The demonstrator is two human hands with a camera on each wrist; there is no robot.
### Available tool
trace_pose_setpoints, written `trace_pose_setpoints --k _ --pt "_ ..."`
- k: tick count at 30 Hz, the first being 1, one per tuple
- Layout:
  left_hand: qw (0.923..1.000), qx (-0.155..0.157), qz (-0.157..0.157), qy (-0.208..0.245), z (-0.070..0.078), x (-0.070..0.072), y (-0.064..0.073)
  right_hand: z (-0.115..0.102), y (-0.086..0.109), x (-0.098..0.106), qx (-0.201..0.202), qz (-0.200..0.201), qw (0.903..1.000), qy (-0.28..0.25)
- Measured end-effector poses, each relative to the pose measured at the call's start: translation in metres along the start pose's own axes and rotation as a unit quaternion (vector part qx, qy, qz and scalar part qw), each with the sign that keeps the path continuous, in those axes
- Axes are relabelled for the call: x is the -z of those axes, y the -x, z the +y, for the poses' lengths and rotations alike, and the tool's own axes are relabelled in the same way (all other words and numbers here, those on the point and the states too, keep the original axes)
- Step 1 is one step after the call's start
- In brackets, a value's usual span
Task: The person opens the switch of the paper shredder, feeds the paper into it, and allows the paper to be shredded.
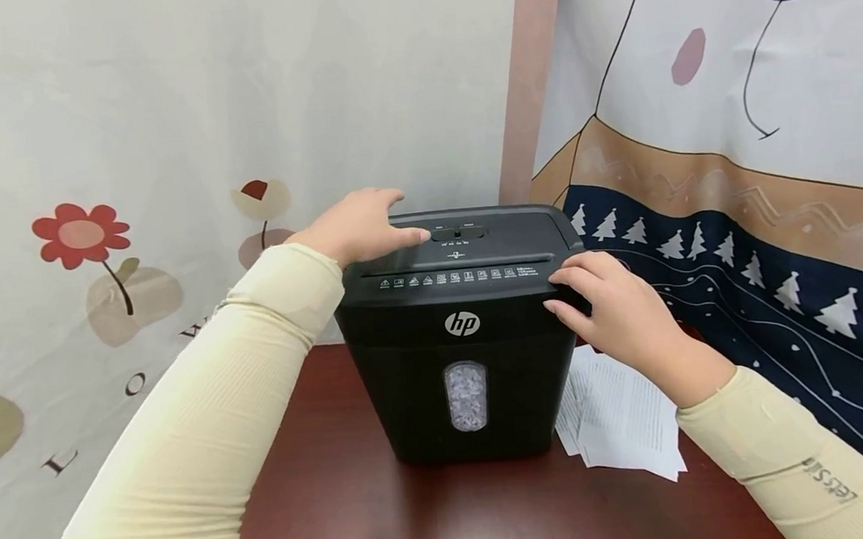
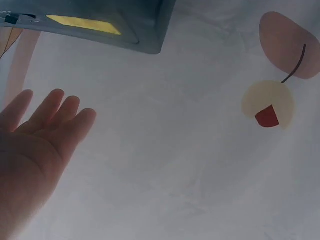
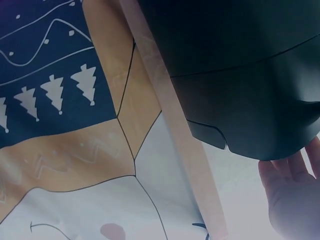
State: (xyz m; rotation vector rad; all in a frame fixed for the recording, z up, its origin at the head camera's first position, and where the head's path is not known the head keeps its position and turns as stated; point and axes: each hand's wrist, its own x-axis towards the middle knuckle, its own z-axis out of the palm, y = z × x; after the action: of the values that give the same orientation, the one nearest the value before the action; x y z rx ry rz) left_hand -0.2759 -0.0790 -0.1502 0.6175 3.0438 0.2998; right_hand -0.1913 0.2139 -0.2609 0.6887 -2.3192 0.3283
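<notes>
A black HP paper shredder stands upright, its front window showing shredded paper inside. Over the left part of its lid is my left hand, fingers extended and thumb pointing at the slide switch; whether the thumb touches it I cannot tell. In the left wrist view that hand holds nothing, and a corner of the shredder with a yellow label shows above it. My right hand touches the lid's right front edge with loosely bent fingers; in the right wrist view, its fingertips meet the shredder's rim.
Several printed paper sheets lie beside the shredder on the right, partly behind it. Under everything is a dark red-brown table. A patterned cloth hangs close behind, and continues along the right side with white trees on navy.
</notes>
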Motion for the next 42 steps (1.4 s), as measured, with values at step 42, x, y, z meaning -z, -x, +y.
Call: trace_pose_setpoints --k 42 --pt "0.9939 0.063 -0.048 -0.077 0.020 -0.028 -0.070 -0.006 0.003 -0.007 0.017 0.017 0.9994 0.024"
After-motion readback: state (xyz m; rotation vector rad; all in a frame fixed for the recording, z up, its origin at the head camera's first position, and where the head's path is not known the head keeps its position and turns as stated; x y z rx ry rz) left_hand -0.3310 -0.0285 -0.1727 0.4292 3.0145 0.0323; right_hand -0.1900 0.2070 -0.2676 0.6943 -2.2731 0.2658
